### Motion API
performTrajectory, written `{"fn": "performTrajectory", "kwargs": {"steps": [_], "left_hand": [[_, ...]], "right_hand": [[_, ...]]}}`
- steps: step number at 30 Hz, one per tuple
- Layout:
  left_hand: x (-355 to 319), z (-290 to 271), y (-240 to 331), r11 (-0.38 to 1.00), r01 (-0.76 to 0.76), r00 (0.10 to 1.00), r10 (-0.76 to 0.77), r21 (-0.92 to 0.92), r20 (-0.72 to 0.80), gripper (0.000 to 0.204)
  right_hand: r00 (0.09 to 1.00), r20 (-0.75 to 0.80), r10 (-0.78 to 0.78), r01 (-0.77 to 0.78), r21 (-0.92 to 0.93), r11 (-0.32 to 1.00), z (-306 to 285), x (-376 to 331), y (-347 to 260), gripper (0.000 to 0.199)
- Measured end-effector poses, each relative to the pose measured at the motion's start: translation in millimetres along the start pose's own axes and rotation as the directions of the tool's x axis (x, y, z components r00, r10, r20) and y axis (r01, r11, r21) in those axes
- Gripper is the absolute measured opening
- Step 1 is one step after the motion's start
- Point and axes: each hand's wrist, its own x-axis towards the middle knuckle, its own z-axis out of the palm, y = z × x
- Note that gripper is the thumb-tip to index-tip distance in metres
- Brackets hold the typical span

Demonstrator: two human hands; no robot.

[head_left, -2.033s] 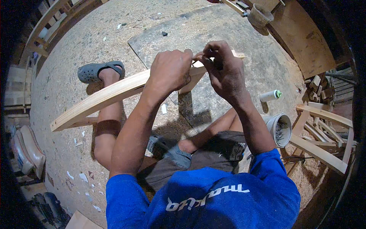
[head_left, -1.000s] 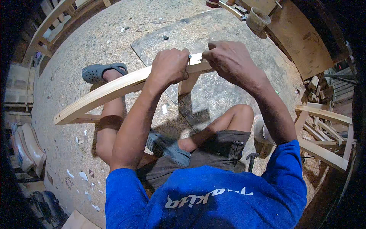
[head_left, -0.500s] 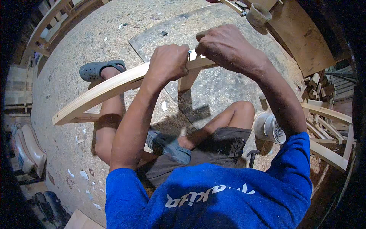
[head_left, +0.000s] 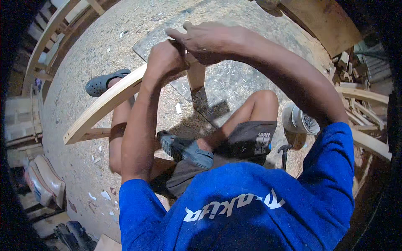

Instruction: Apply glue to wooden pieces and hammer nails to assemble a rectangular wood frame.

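Gripping a curved wooden slat (head_left: 104, 104), both hands (white bucket (head_left: 299, 121) nearby).

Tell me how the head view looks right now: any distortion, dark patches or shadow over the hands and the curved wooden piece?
Head view: strong fisheye bending, black vignette at both side edges. The left hand and right hand are evenly lit and fairly sharp on the curved wooden piece. A hard shadow falls on the floor just below it. No glare. The blue shirt fills the lower frame.

Blue shirt (head_left: 251, 201), grey shorts (head_left: 247, 140), grey clogs (head_left: 102, 83).
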Motion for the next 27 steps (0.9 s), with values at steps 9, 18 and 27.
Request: {"fn": "performTrajectory", "kwargs": {"steps": [9, 18, 27], "left_hand": [[10.1, 2.5, -5.2, 0.983, -0.111, 0.993, 0.105, 0.149, 0.045, 0.047], [17.7, 14.5, -34.1, 0.991, -0.114, 0.99, 0.108, 0.07, 0.092, 0.059], [10.8, 12.0, -21.5, 0.973, -0.117, 0.99, 0.099, 0.197, 0.099, 0.063]], "right_hand": [[0.657, -0.231, 0.717, -0.616, 0.384, 0.688, 83.9, -323.1, 51.8, 0.017], [0.241, 0.411, 0.879, -0.965, 0.195, 0.173, 364.0, -603.4, -66.6, 0.04], [0.264, 0.236, 0.935, -0.9, 0.408, 0.151, 246.0, -532.1, -64.8, 0.037]]}}
